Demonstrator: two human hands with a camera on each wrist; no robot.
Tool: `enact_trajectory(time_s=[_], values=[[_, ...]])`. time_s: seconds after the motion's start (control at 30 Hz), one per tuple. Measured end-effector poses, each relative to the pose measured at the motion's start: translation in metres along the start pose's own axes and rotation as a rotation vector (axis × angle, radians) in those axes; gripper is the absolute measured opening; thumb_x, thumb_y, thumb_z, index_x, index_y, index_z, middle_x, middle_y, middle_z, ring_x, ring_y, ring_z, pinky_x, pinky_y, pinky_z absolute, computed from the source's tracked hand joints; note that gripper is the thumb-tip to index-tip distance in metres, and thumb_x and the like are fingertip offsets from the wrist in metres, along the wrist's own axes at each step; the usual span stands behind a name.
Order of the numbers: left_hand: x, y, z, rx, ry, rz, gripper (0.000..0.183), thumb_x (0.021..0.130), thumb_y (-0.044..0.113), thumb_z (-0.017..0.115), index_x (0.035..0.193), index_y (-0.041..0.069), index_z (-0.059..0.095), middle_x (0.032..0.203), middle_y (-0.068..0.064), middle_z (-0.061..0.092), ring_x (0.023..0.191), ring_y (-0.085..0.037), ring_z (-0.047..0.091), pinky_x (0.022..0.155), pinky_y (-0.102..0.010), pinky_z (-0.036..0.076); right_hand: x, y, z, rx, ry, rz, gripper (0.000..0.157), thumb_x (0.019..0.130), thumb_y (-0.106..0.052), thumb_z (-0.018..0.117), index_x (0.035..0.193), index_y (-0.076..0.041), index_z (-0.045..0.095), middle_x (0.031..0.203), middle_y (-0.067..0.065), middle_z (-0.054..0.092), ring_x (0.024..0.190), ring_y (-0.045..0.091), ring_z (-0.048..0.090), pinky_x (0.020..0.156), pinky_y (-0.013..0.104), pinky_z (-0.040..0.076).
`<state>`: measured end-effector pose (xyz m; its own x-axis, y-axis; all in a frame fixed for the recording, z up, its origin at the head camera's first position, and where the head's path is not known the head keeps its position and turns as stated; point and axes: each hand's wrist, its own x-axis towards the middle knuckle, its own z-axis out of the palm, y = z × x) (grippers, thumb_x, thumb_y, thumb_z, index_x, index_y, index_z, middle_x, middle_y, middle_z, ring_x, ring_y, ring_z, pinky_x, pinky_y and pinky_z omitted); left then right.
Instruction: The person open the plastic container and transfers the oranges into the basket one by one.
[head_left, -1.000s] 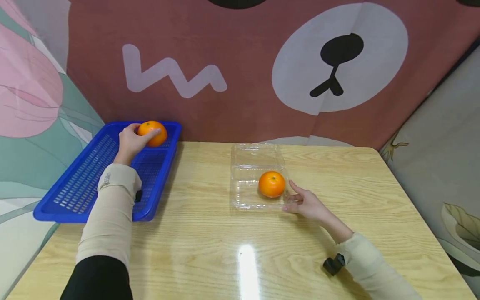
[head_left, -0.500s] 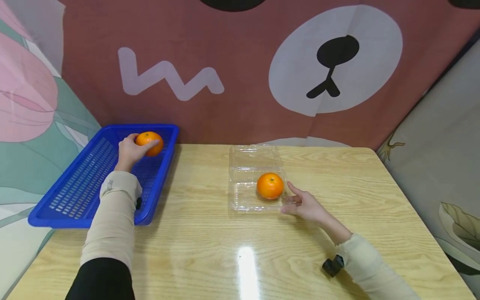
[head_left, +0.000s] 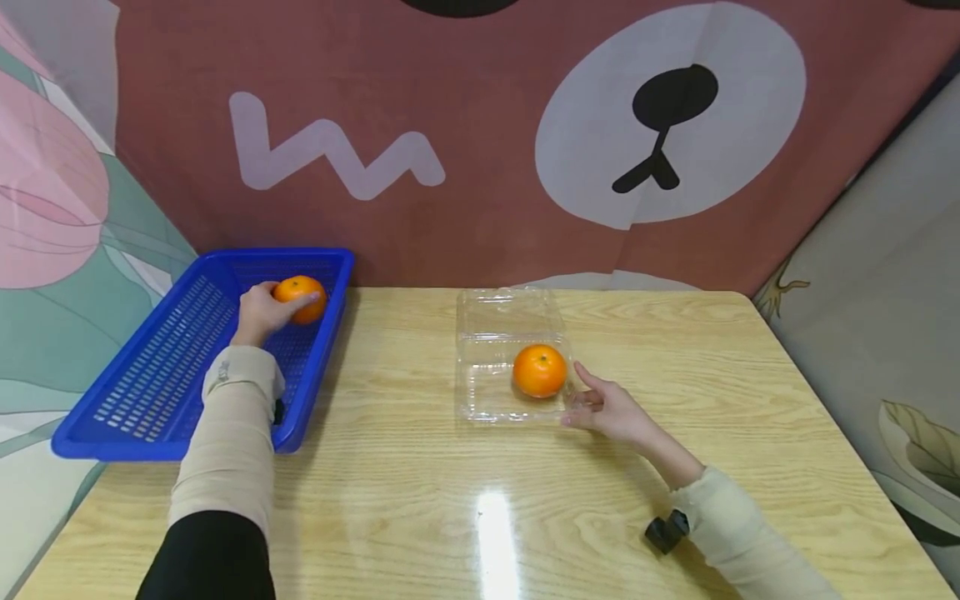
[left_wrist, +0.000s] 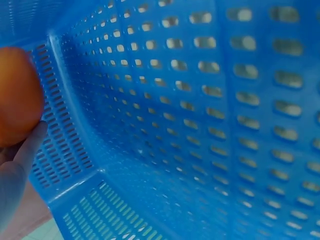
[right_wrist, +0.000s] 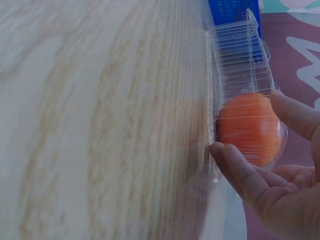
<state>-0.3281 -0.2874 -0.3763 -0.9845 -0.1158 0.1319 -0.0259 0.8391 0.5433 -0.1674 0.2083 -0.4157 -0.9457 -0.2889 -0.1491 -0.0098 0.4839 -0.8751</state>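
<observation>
In the head view, my left hand (head_left: 261, 315) grips an orange (head_left: 305, 300) between thumb and fingers, inside the far right end of a blue plastic basket (head_left: 120, 450). The left wrist view shows this orange at its left edge, beside the basket's slotted wall. Mid-table stands a clear plastic clamshell box (head_left: 486, 392), its lid folded back toward the wall. A second orange (head_left: 540, 372) sits in the right part of its tray. My right hand (head_left: 611, 410) holds the box's right end; the right wrist view shows the thumb at the rim and the fingers along the lower side.
The wooden table (head_left: 405, 500) meets a brown curtain (head_left: 480, 242) with a bear face at the back. Printed cloth (head_left: 885, 275) hangs at the right. A black wrist camera (head_left: 666, 532) sits at the right cuff.
My left hand has lowered the orange deeper into the basket, toward me. The right hand, the box and its orange keep their places; the head view has shifted slightly.
</observation>
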Motion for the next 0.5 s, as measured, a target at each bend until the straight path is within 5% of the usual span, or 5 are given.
enact_trajectory(time_s=[0.5], values=[[0.006, -0.018, 0.013, -0.017, -0.115, 0.021, 0.080, 0.082, 0.048, 0.060, 0.125, -0.016, 0.039, 0.113, -0.035, 0.049, 0.100, -0.044, 0.047, 0.087, -0.051, 0.039, 0.001, 0.003, 0.001, 0.003, 0.004, -0.012, 0.089, 0.079, -0.015, 0.071, 0.144, 0.001, 0.012, 0.117, 0.030, 0.053, 0.099, 0.033, 0.060, 0.080, 0.036, 0.050]])
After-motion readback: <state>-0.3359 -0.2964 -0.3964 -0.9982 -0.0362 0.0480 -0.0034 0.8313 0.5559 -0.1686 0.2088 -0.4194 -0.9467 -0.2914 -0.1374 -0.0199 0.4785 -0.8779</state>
